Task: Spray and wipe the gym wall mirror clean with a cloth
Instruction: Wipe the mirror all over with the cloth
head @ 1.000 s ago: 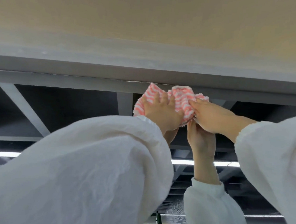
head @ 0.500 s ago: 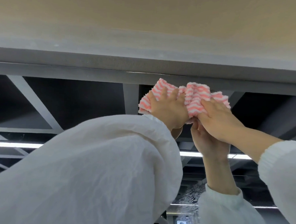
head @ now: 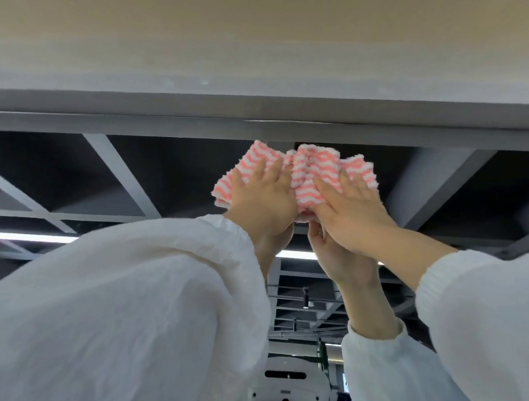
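Nearest the camera: white sleeves, thin crinkled fabric, puffy, with an elastic cuff. Left sleeve [head: 113,309] fills 7–8 o'clock, right sleeve [head: 480,319] at 4 o'clock with a ribbed cuff.

Next out: left hand [head: 264,200] and right hand [head: 353,214], side by side just above centre, around 12–1 o'clock. Both lie flat, fingers straight and slightly spread, palms pressing the cloth [head: 304,168] against the mirror [head: 166,176]. No curl, no pinch. They are holding it by pressure only.

Cloth: pink and white wavy stripes, fluffy looped pile, bunched into a ridge between the two hands. Sits near the mirror's top edge, just under the grey frame strip [head: 138,126].

Mirror: smooth glass, reflecting dark ceiling beams, light strips and the person's own arms from 5–6 o'clock up to the hands. No spray bottle in view.

Farthest: matte beige wall [head: 266,31] across 12 o'clock.

Step in hand looks like wiping the top band. To do it well:
- flatten the ridge, since bunched pile probably leaves streaks
- keep even palm pressure with both hands together
- run the cloth edge right up to the frame strip, then use overlapping passes
- a flat-palm hold can slip at this reach, so keep pressing into the glass
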`<state>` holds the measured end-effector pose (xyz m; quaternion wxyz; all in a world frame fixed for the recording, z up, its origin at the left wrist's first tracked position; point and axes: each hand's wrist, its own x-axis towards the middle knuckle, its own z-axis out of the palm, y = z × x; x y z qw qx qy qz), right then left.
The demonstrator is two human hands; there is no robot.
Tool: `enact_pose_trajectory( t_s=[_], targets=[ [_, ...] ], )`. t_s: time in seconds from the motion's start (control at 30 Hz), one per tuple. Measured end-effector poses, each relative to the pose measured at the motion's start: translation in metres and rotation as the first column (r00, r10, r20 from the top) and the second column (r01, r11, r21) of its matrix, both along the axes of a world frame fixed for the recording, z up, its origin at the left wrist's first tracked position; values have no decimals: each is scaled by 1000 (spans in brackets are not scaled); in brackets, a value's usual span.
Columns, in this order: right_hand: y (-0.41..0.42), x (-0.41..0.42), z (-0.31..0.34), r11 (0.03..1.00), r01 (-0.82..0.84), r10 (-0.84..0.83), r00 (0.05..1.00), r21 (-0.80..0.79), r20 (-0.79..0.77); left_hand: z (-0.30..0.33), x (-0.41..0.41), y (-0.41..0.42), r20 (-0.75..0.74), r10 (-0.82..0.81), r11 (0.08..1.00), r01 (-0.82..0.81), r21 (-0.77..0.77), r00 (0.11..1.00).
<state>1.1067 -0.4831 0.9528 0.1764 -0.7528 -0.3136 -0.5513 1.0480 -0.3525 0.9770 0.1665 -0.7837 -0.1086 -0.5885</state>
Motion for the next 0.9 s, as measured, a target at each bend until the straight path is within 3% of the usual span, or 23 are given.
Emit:
enact_pose_trajectory(
  t_s=[0.33, 0.7, 0.9],
  targets=[
    [139, -68, -48, 996, -65, 70, 995, -66, 74, -62, -73, 141, 40, 86, 996, -85, -18, 996],
    [220, -115, -107, 980, -172, 183, 978, -103, 100, -131, -116, 224, -28, 195, 979, -196, -48, 980],
    [238, -132, -118, 1000, -22, 18, 983, 22, 182, -163, -137, 245, 79, -9, 998, 4, 61, 997]
  ],
)
